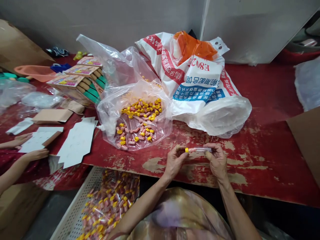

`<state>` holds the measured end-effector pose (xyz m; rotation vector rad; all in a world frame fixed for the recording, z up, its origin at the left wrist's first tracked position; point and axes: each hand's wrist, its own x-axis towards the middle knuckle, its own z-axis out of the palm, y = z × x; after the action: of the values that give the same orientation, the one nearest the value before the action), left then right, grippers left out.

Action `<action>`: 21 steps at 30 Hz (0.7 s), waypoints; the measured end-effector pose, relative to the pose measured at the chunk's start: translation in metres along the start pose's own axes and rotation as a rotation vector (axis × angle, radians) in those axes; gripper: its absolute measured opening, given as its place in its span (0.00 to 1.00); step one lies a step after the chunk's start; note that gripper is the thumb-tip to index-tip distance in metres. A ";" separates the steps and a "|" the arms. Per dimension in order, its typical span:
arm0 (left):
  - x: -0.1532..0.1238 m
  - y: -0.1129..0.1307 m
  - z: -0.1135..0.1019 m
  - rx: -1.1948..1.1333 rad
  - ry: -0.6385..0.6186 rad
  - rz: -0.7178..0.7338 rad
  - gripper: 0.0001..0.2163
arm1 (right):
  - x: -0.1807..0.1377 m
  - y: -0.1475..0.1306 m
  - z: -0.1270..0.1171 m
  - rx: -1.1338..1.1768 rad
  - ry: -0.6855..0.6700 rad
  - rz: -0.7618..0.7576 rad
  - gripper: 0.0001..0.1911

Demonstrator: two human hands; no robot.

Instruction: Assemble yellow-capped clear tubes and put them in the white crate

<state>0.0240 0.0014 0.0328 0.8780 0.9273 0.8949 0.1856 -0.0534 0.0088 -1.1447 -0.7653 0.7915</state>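
Observation:
My left hand (174, 161) pinches the yellow-capped end of a clear plastic tube (200, 150) just above the table's front edge. My right hand (218, 160) holds the other, see-through end between thumb and fingers, so the tube lies level between both hands. A pink-and-white patterned piece shows inside, beside the cap. Beyond my left hand, an open clear plastic bag (163, 125) contains many small pink pieces with yellow caps (142, 108). Behind my right hand lies a white printed sack (195, 80) with a clear liner spilling from its mouth.
Below the table edge, a white perforated crate (75, 203) holds many capped tubes (110, 203). At left, a co-worker's hands (37, 154) handle white card (37, 138). Printed boxes (67, 80) and flat card sheets (78, 140) lie nearby. A cardboard box (306, 136) stands right.

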 end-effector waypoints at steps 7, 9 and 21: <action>-0.002 -0.006 0.000 -0.012 0.035 0.052 0.13 | -0.010 -0.001 0.014 -0.097 -0.120 0.112 0.15; -0.005 -0.005 -0.001 0.054 0.060 0.049 0.11 | -0.011 0.000 0.016 -0.232 -0.183 0.139 0.18; -0.017 -0.016 -0.004 0.382 -0.023 0.237 0.14 | -0.015 -0.003 0.034 -0.906 -0.370 -0.410 0.09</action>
<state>0.0188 -0.0185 0.0219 1.3447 1.0057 0.9205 0.1494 -0.0501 0.0184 -1.5660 -1.7119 0.2839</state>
